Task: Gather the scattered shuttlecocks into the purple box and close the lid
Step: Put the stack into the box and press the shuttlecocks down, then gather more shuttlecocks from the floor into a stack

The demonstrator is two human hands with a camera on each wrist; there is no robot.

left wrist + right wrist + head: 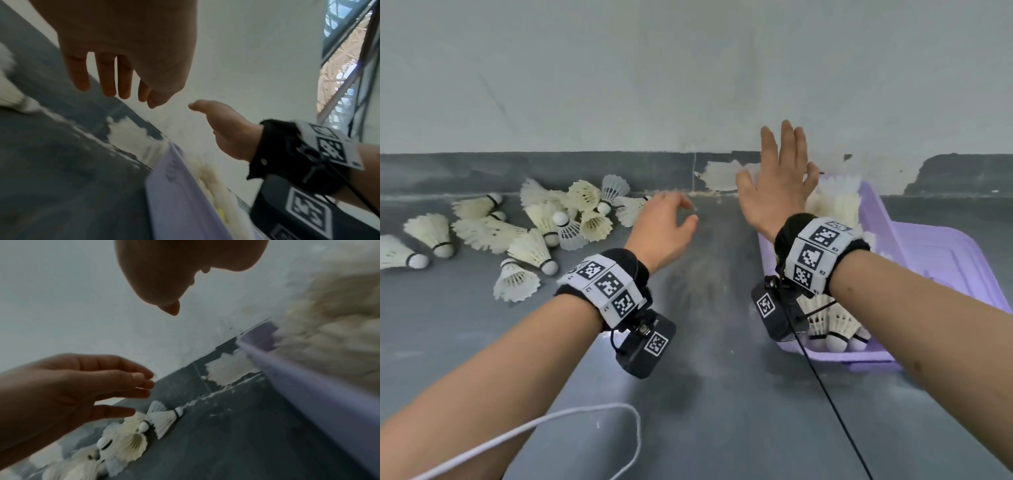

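Several white shuttlecocks (pixel 544 226) lie in a loose pile on the grey floor at the left, near the wall; the right wrist view catches the pile's edge (pixel 133 434). The purple box (pixel 842 356) stands at the right, with several shuttlecocks (pixel 835 329) inside. Its lid (pixel 948 270) lies flat beside it on the right. My left hand (pixel 671 219) hovers empty between pile and box, fingers loosely curled. My right hand (pixel 780 164) is raised over the box's left rim, fingers straight and spread, holding nothing. Both hands also show in the wrist views: left hand (pixel 82 386), right hand (pixel 222 129).
A wall with peeling paint (pixel 722 174) runs behind the pile and the box. A white cable (pixel 585 414) loops on the floor under my left arm, and a black cable (pixel 835 411) hangs from my right wrist camera. Bare grey floor separates pile and box.
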